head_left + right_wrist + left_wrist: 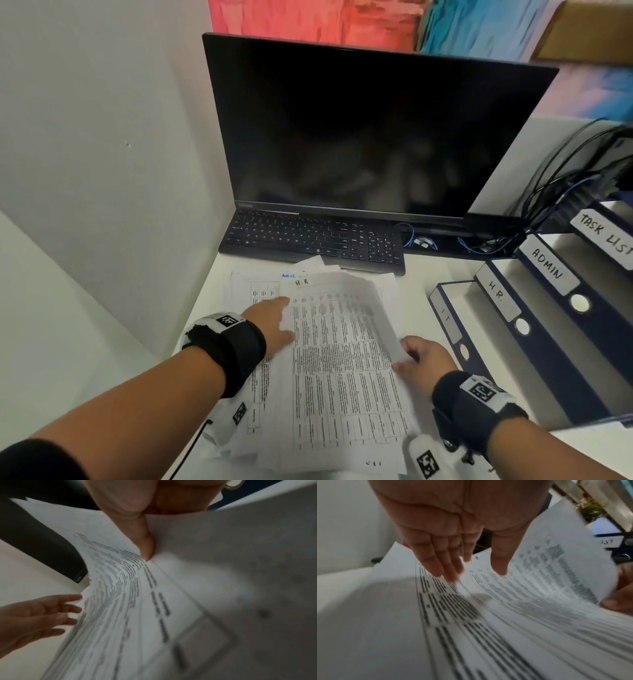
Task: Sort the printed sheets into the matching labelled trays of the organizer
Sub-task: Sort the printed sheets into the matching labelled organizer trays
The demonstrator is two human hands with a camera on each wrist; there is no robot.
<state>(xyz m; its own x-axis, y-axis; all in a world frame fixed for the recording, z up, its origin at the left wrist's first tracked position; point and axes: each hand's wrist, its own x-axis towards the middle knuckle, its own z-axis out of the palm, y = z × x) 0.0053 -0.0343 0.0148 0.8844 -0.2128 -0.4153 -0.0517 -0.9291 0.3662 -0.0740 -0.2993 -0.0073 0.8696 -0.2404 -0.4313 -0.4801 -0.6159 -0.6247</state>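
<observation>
Sheet marked H.R. (342, 342), pinched at its edge by right hand (423, 359), lifts off loose pile (253, 291) under flat, relaxed left hand (274, 325); neighbouring pages may drag along.

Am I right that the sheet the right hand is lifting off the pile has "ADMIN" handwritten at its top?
Not quite. The white printed sheet that the right hand pinches at its edge has "H.R" handwritten at the top, not "ADMIN"; the head view shows it. "ADMIN" appears only on the label of one dark blue tray of the organizer at the right.
</observation>
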